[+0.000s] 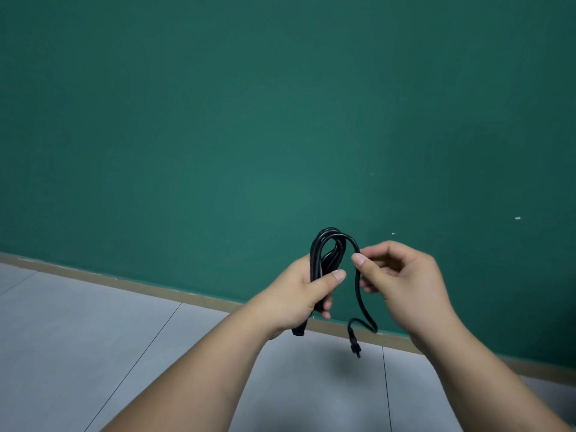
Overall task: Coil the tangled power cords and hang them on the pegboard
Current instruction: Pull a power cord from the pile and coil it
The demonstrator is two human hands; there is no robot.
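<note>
The black power cord is being held mid-air before the green wall, its loops being clamped in the curled left hand so they can't spring apart, while the loose tail is being pinched by the right hand, thumb vs. fingers, prob. to feed the next wrap.

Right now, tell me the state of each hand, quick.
Left hand: closed around the coiled black power cord.
Right hand: pinching that cord's loose tail; its plug dangles below.
</note>
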